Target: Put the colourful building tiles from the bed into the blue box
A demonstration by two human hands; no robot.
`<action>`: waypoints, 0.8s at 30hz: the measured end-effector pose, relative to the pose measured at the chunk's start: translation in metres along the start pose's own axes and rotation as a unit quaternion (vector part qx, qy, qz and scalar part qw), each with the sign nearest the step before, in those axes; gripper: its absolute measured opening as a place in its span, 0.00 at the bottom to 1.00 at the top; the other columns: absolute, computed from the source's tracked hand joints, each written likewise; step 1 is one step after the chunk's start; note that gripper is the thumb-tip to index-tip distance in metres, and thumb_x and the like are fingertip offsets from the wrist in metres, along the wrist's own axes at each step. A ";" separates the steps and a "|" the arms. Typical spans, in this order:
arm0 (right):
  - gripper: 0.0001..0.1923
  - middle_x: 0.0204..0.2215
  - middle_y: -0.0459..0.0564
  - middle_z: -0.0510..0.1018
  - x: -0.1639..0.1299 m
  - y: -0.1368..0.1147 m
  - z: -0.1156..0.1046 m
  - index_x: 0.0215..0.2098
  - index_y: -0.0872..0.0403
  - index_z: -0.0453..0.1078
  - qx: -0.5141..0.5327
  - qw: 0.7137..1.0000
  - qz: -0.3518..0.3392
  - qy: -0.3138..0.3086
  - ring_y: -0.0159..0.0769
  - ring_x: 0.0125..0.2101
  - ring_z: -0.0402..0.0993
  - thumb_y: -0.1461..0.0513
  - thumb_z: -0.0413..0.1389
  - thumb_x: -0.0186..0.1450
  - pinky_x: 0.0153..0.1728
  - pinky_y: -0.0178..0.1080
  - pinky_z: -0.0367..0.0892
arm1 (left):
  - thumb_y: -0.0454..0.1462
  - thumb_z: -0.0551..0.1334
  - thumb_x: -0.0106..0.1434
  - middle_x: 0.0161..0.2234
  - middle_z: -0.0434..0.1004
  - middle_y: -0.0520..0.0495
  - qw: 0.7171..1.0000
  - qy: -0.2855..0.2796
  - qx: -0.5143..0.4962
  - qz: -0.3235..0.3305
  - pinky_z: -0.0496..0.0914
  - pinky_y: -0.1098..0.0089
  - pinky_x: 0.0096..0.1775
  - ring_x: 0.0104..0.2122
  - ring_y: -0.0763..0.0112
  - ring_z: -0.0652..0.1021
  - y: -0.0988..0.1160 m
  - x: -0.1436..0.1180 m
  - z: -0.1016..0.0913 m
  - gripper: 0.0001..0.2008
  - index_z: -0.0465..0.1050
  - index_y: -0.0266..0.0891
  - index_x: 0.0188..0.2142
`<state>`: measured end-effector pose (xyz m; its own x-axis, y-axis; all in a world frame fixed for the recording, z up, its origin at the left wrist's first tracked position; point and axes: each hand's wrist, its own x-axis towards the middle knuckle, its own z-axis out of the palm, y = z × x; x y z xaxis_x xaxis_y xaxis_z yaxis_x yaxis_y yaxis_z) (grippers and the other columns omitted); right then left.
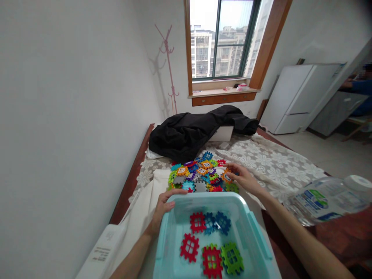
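The left hand [163,207] grips the far-left rim of the turquoise bin [255,232], fingers curled over the edge. The right hand [243,177], at about one o'clock from the bin, pinches an orange block [226,176] at the right edge of the pile of interlocking blocks [197,175]. Open bedspread lies rightward; the wall hems the left. The bin's long axis runs away from the person; six blocks lie flat inside.
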<state>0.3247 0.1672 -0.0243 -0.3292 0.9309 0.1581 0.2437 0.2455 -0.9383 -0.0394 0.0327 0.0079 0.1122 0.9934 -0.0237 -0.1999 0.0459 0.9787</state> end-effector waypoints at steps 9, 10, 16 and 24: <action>0.23 0.56 0.57 0.78 -0.010 -0.010 -0.030 0.58 0.51 0.75 -0.190 0.967 0.022 -0.166 0.51 0.55 0.74 0.56 0.60 0.66 0.58 0.50 0.68 | 0.47 0.66 0.58 0.50 0.84 0.39 1.000 -0.003 0.001 -0.007 0.75 0.55 0.50 0.49 0.43 0.81 0.001 0.001 0.001 0.24 0.83 0.38 0.50; 0.24 0.56 0.57 0.78 -0.011 -0.012 -0.029 0.58 0.51 0.75 -0.210 0.962 0.023 -0.173 0.52 0.55 0.74 0.56 0.60 0.65 0.59 0.51 0.67 | 0.46 0.66 0.58 0.51 0.84 0.39 1.000 0.000 0.005 -0.005 0.75 0.55 0.50 0.50 0.43 0.81 0.001 0.001 0.001 0.23 0.83 0.38 0.50; 0.21 0.52 0.55 0.78 -0.016 -0.024 -0.032 0.55 0.52 0.75 -0.237 0.944 0.031 -0.229 0.50 0.51 0.75 0.59 0.61 0.63 0.54 0.46 0.69 | 0.46 0.66 0.58 0.49 0.84 0.39 1.000 -0.007 -0.019 -0.014 0.75 0.54 0.50 0.48 0.45 0.81 -0.001 0.001 0.001 0.23 0.82 0.39 0.51; 0.18 0.42 0.52 0.80 -0.011 -0.023 -0.042 0.46 0.52 0.74 -0.162 0.975 0.018 -0.152 0.46 0.42 0.75 0.50 0.63 0.65 0.43 0.43 0.70 | 0.45 0.66 0.58 0.49 0.84 0.41 1.000 0.017 -0.002 -0.004 0.73 0.57 0.52 0.50 0.46 0.79 -0.002 0.000 0.000 0.20 0.83 0.40 0.48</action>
<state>0.3612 0.1623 0.0088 -0.5585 0.8293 -0.0184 0.5195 0.3324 -0.7872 -0.0391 0.0326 0.0064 0.0807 0.9960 -0.0387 -0.2031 0.0544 0.9776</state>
